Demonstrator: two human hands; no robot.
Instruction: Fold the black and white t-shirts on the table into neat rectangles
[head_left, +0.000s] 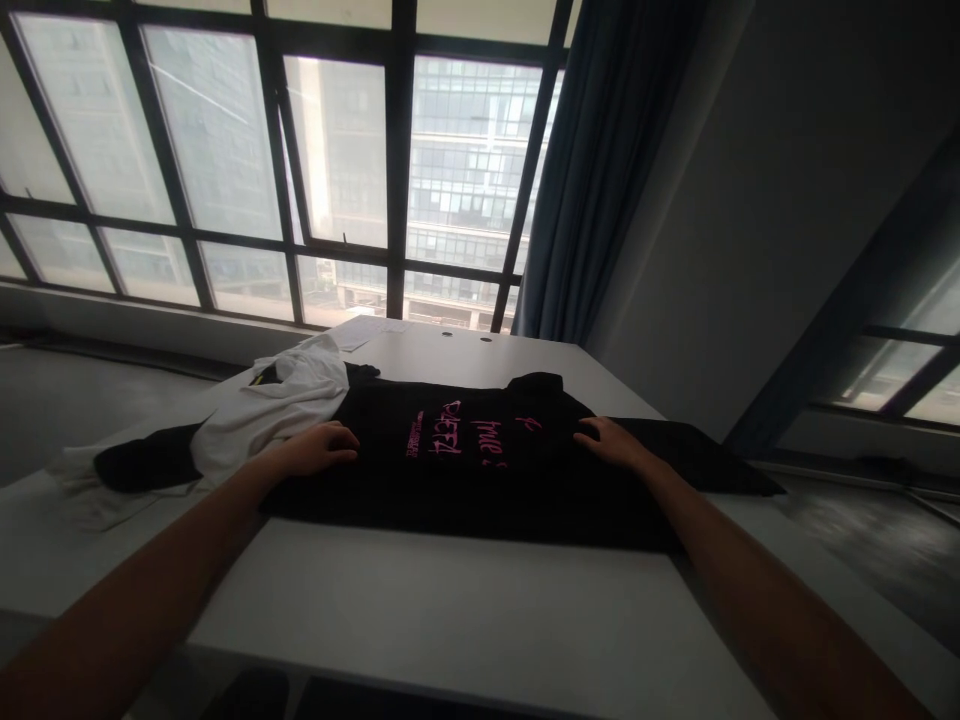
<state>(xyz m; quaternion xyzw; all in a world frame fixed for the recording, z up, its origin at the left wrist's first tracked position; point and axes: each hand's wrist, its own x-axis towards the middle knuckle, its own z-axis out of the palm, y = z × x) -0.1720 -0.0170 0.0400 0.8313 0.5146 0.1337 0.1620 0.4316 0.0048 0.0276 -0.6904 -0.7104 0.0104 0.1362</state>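
Observation:
A black T-shirt [465, 500] with pink lettering lies spread on a white table [450, 600], its collar and sleeves turned sideways. My left hand [319, 448] rests on the shirt's left end, fingers slightly bent and apart. On the right end lies my right hand [613, 443], its fingers spread over the dark cloth. Neither hand visibly pinches the fabric, though the fingertips blend into the black. Against the shirt's left side is a crumpled white garment [300, 385].
More dark cloth [146, 458] lies at the far left, and another black garment [694, 455] extends past my right hand. White papers [371, 332] sit at the table's back edge. Beyond stand a large window [337, 150] and a blue curtain [592, 180].

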